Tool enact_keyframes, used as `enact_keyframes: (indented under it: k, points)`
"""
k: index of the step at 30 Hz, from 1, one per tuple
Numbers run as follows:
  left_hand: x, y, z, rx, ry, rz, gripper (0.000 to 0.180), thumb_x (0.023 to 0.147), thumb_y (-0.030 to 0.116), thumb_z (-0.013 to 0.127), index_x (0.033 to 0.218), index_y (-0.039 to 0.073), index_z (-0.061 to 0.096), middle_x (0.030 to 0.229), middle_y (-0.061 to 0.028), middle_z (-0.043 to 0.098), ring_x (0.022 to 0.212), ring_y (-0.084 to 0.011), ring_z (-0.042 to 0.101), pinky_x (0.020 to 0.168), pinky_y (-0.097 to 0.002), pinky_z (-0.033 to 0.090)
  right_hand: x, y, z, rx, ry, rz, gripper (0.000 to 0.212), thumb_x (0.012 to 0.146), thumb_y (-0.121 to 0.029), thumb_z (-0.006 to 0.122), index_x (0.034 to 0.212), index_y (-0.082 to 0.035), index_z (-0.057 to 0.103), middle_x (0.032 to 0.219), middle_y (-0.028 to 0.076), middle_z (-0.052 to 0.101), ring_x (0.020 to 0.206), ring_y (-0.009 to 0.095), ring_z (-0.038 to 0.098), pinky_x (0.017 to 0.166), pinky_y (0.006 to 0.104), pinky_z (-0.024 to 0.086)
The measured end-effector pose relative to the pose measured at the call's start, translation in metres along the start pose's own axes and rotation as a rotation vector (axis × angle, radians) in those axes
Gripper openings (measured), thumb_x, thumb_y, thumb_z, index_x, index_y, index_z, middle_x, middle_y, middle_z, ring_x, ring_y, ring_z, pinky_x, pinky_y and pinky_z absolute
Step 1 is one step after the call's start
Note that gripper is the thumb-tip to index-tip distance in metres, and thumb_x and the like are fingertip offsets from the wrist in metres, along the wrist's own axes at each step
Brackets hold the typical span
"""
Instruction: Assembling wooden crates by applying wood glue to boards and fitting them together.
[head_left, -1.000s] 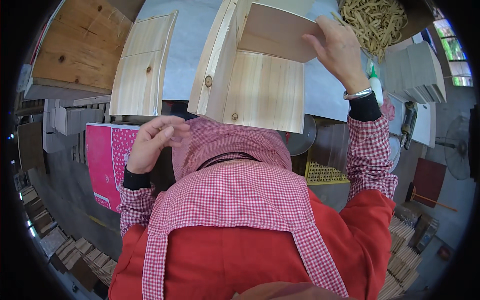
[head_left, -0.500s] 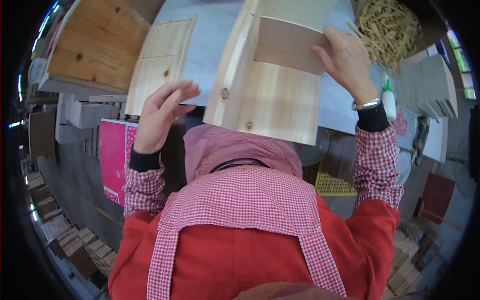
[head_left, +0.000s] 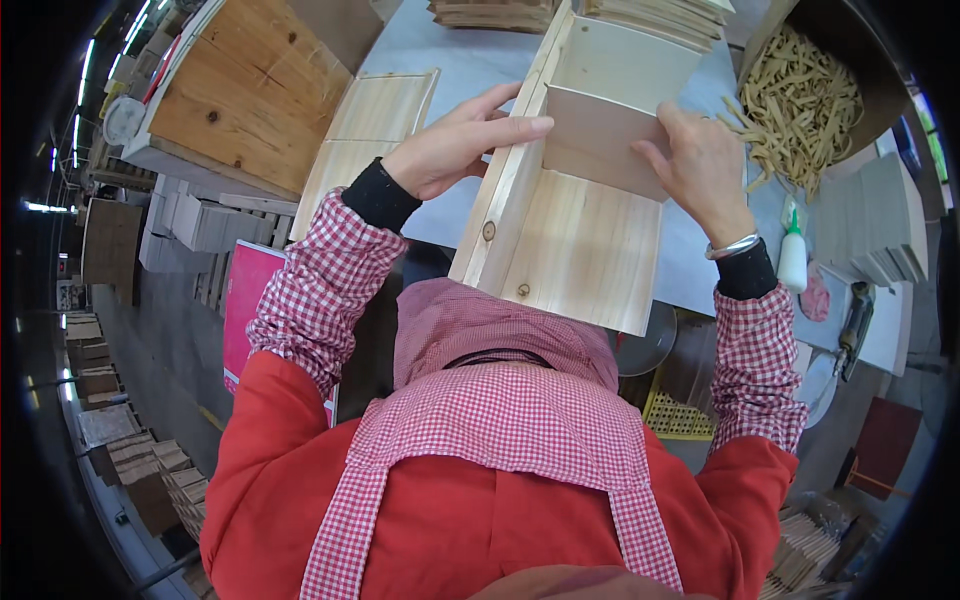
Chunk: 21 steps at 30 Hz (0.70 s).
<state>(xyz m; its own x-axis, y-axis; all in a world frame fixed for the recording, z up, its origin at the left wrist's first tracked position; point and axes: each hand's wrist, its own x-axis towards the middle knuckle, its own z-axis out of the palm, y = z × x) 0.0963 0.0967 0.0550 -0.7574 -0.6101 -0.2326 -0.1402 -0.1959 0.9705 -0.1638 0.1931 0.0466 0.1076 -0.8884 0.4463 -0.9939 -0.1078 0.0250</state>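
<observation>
A partly built wooden box (head_left: 577, 245) of pale pine lies on the table right in front of me, its near end and right side open. A thin light divider panel (head_left: 600, 138) stands upright across its inside. My right hand (head_left: 703, 170) pinches the right edge of this divider, thumb on the near face and fingers behind. My left hand (head_left: 460, 145) is at the box's left side board (head_left: 500, 205); its thumb lies over the top edge, and the other fingers are along the outer face, partly hidden.
Flat pine panels (head_left: 375, 110) lie left of the box, beside a large wooden crate (head_left: 250, 95). Stacked thin boards (head_left: 655, 20) stand beyond it. Right are a bin of wood shavings (head_left: 805, 100), a white glue bottle with a green tip (head_left: 792, 255) and stacked grey boards (head_left: 870, 215).
My left hand has moved from open air, left of the box, up and right onto the side board. My right hand stays on the divider. The whole view has shifted slightly.
</observation>
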Motion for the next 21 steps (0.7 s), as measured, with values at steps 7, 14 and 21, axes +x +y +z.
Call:
enact_keyframes:
  k: [7,14,21]
  points:
    - [0.002,0.004,-0.003,-0.015,-0.033,-0.034,0.068,0.089,0.016,0.060,0.146,0.002,0.026,0.137,-0.0100,0.045,0.122,-0.0148,0.047,0.102,-0.0285,0.039,0.000,0.006,0.005,0.044,0.031,-0.014,0.029,0.073,-0.027,0.073,0.080,-0.008,0.053,0.070,0.008,0.061,0.067,0.029,0.061,0.059,0.0400,0.045]
    - [0.000,0.011,0.002,-0.042,-0.021,-0.051,0.069,0.087,0.010,0.060,0.147,0.003,0.026,0.137,-0.0095,0.045,0.121,-0.0145,0.047,0.102,-0.0280,0.037,0.001,0.009,0.007,0.098,0.034,-0.006,0.029,0.073,-0.027,0.073,0.079,-0.008,0.052,0.070,0.008,0.060,0.066,0.029,0.060,0.059,0.0393,0.045]
    - [-0.004,0.005,0.000,-0.071,-0.025,-0.065,0.071,0.086,0.011,0.062,0.147,0.007,0.027,0.124,-0.0066,0.053,0.107,-0.0111,0.053,0.092,-0.0271,0.044,0.003,0.013,0.015,0.157,0.064,-0.077,0.028,0.071,-0.025,0.073,0.079,-0.009,0.052,0.071,0.008,0.060,0.067,0.029,0.060,0.059,0.0390,0.046]
